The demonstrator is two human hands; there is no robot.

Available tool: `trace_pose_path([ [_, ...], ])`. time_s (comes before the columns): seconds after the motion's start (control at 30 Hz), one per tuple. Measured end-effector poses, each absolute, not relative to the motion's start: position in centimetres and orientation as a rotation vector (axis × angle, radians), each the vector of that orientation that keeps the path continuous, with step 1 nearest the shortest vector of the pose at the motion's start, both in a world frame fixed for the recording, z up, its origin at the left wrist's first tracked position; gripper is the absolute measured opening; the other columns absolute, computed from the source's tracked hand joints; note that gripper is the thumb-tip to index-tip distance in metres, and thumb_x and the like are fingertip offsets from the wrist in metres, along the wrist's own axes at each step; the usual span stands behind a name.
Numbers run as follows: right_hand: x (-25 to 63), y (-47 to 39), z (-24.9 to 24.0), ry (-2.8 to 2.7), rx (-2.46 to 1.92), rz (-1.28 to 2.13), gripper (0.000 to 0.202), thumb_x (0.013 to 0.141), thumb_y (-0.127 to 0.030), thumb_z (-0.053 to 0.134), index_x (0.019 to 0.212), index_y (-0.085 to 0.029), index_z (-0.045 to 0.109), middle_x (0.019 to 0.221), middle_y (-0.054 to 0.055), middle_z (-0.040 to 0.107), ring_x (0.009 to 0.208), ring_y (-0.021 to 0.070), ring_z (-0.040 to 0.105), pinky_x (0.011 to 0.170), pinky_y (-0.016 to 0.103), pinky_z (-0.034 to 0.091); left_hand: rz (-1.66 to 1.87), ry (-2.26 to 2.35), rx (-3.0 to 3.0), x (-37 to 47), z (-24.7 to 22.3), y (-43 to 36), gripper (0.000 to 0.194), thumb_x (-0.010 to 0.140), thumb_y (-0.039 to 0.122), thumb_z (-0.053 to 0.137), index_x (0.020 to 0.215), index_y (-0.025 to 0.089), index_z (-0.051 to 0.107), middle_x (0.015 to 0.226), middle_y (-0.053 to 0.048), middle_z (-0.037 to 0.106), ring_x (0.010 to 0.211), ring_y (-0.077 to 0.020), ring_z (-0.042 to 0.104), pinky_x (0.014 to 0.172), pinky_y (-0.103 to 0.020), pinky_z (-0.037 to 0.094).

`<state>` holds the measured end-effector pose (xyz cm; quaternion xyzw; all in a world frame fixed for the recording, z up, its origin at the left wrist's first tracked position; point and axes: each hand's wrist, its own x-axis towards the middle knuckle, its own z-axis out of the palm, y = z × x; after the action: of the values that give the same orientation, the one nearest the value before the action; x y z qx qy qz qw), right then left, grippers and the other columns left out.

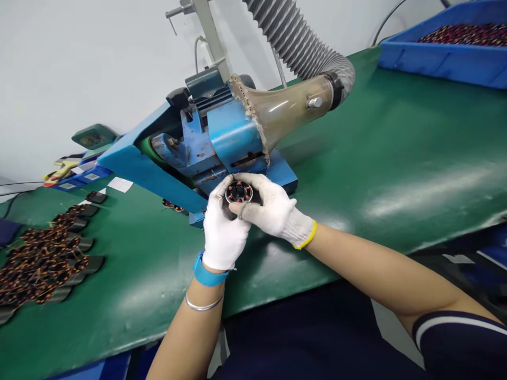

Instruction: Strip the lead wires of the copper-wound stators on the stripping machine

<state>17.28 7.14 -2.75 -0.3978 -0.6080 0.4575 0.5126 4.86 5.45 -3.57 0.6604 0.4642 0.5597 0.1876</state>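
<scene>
A round motor stator (239, 192) with a metal ring and copper windings inside sits between my two white-gloved hands, its open face turned up. My left hand (225, 227), with a blue band at the wrist, grips its left side. From the right, my right hand (273, 205) curls its fingers over the far rim, the thumb on the near edge. Both hands are right in front of the blue belt machine (237, 132), close to its opening. The underside of the stator is hidden by the gloves.
Many wound stators (51, 248) lie on the green table (356, 158) at left. At back right stands a blue bin (439, 60) full of small parts. A grey hose (301, 37) joins the machine's clear funnel (295, 108). Tools with yellow handles (65, 168) lie at far left.
</scene>
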Motion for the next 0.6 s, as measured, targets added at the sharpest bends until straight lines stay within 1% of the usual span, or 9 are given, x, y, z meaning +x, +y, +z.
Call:
trace_pose_path([
  [0.1,17.3,8.3,-3.0,-1.393,-0.844,1.16,0.056,0.073,-0.041,0.071,0.122,-0.018,0.059,0.12,0.009,0.065,0.111,0.0241,0.062,0.103,0.042,0.05,1.553,1.356,1.858,5.4,-3.0,6.2,0.055,0.072,0.02,0.072,0.125,0.02,0.056,0.129,-0.008,0.063,0.121,-0.0224,0.061,0.109,-0.038,0.047],
  [0.2,17.5,8.9,-3.1,-1.356,-0.732,1.193,0.05,0.076,-0.046,0.067,0.117,-0.017,0.06,0.116,0.008,0.067,0.109,0.0224,0.063,0.101,0.04,0.051,1.517,1.456,1.88,5.7,-2.6,6.7,0.054,0.073,0.017,0.07,0.125,0.02,0.057,0.13,-0.009,0.063,0.12,-0.0222,0.062,0.108,-0.039,0.049],
  [0.33,18.0,9.0,-3.1,-1.34,-0.725,1.206,0.05,0.077,-0.045,0.065,0.116,-0.015,0.058,0.116,0.01,0.067,0.11,0.0224,0.064,0.102,0.039,0.051,1.507,1.471,1.873,6.0,-2.7,7.2,0.052,0.075,0.022,0.071,0.125,0.019,0.057,0.129,-0.01,0.064,0.118,-0.0245,0.063,0.106,-0.044,0.05],
  [0.43,18.2,8.8,-3.3,-1.302,-0.709,1.214,0.05,0.077,-0.044,0.064,0.118,-0.015,0.057,0.118,0.01,0.067,0.111,0.0224,0.063,0.102,0.038,0.05,1.483,1.413,1.871,6.2,-2.9,7.3,0.054,0.075,0.026,0.073,0.127,0.021,0.057,0.129,-0.011,0.064,0.119,-0.0257,0.062,0.107,-0.046,0.049],
  [0.5,18.1,8.4,-3.4,-1.272,-0.717,1.217,0.052,0.075,-0.042,0.066,0.119,-0.016,0.056,0.119,0.01,0.066,0.111,0.0226,0.063,0.101,0.039,0.051,1.489,1.347,1.92,6.1,-3.1,7.0,0.055,0.075,0.028,0.073,0.127,0.021,0.055,0.13,-0.01,0.063,0.121,-0.0252,0.061,0.108,-0.045,0.048],
  [0.6,18.0,7.3,-3.0,-1.329,-0.806,1.156,0.057,0.068,-0.037,0.071,0.118,-0.015,0.058,0.118,0.012,0.064,0.11,0.0243,0.063,0.101,0.041,0.052,1.59,1.282,2.054,5.5,-3.4,6.1,0.056,0.072,0.027,0.076,0.123,0.019,0.056,0.125,-0.01,0.063,0.12,-0.0246,0.061,0.108,-0.043,0.047],
])
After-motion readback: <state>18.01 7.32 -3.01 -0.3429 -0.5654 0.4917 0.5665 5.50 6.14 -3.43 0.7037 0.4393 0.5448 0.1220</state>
